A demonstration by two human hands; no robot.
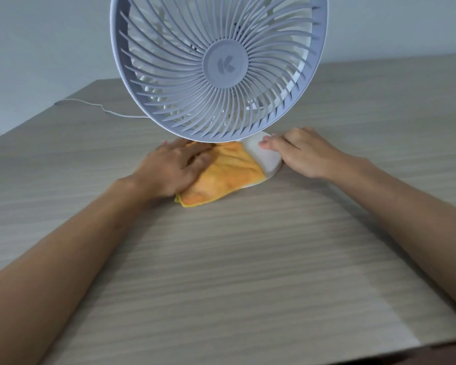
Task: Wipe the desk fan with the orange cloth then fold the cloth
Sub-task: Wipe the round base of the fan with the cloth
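Note:
A white desk fan point(221, 67) with a round grille stands on the wooden desk, tilted toward me. Its flat white base point(266, 159) shows below the grille. The orange cloth point(227, 175) lies bunched over the left part of the base and onto the desk. My left hand point(169, 169) presses flat on the cloth's left side, fingers reaching under the grille. My right hand point(298, 154) rests on the right edge of the base, thumb on top and fingers around its rim, holding it.
The fan's white cable point(100, 108) trails left across the desk point(248, 259) to its far left edge. A pale wall rises behind. The desk's near edge runs along the bottom right.

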